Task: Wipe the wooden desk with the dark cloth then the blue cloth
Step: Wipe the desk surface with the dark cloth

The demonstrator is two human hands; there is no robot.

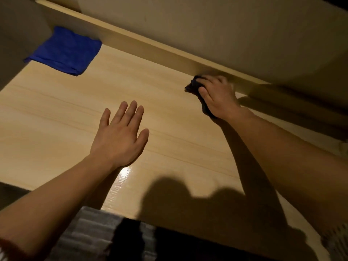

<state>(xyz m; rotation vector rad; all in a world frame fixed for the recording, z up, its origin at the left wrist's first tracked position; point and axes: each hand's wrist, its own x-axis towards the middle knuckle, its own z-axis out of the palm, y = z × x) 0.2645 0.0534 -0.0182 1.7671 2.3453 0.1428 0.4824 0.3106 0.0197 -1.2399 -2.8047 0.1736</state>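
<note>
The light wooden desk (pixel 56 113) fills the view. My right hand (pixel 218 97) presses a bunched dark cloth (pixel 193 85) onto the desk at its far edge, right against the raised wooden back strip. Most of the cloth is hidden under the palm; a dark corner sticks out to the left. My left hand (pixel 120 136) lies over the middle of the desk with flat, spread fingers and holds nothing. A folded blue cloth (pixel 66 50) rests on the desk's far left corner, well away from both hands.
A raised wooden back strip (pixel 143 44) runs along the far edge, with a beige wall (pixel 226 31) behind it. A wall panel (pixel 17 44) borders the desk on the left. Dark and grey striped fabric (pixel 94 234) shows below the near edge.
</note>
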